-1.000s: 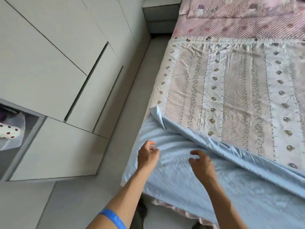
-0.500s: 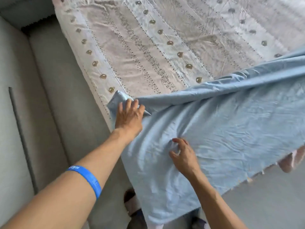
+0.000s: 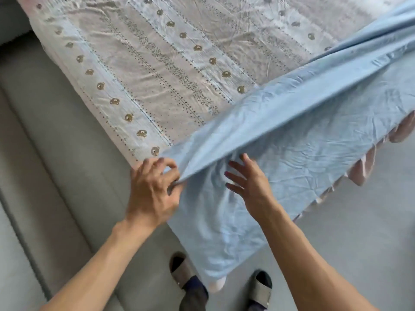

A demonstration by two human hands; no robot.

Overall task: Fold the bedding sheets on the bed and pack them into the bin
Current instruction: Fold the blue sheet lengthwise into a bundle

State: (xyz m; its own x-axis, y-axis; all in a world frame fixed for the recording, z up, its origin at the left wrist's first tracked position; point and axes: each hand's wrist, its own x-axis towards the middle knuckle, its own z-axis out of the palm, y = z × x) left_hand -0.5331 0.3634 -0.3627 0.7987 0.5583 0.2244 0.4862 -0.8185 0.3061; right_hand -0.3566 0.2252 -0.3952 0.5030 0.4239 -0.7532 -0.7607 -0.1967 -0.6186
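blue sheet, left hand pinching fold

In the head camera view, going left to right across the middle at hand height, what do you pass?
Grey floor → left hand, pinching the blue sheet's folded edge → right hand, fingers spread over the blue sheet → pink bed skirt.

grey slippers, grey floor, pale cabinet front beside the bed
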